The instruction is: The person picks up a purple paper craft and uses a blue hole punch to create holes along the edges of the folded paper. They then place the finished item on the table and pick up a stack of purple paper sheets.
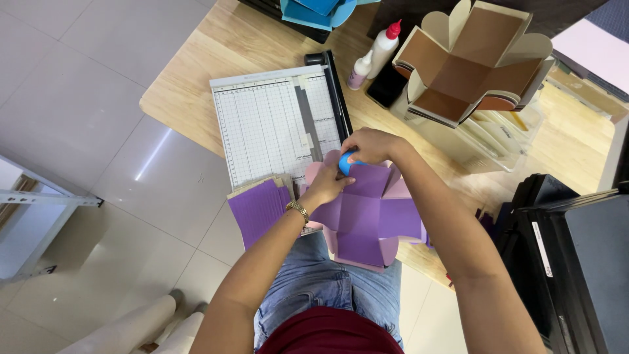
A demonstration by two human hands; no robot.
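**Two Hands Work a Purple Fold-Out Card Piece at the Near Edge**

The wooden surface [216, 52] carries everything, with pale floor tiles showing on the left. At its middle lies a white paper trimmer [275, 121] with a printed grid and a black cutting arm along its right side. Beyond it, to the right, a brown fold-out box [468, 62] stands opened like a cross on a stack of trays, with a glue bottle [382, 47] just beside it. A ribbed purple sheet [259, 210] overhangs the near edge.

The purple fold-out piece [367, 213] lies half on the surface and half over the person's lap, its flaps spread flat around a square centre.

The left hand [327, 187] comes in from below, wrist bent down, a gold bracelet showing; its fingers press flat on the left flap, closed on nothing. The right hand [368, 145] arches over from the right, elbow high, fingers curled tightly round a small blue object [345, 162], seemingly a glue stick or tape roller, tipped onto the upper flap.

Done well, this seems to call for steady downward pressure from the left hand so the card cannot slide, and short, even strokes kept inside the flap's border.
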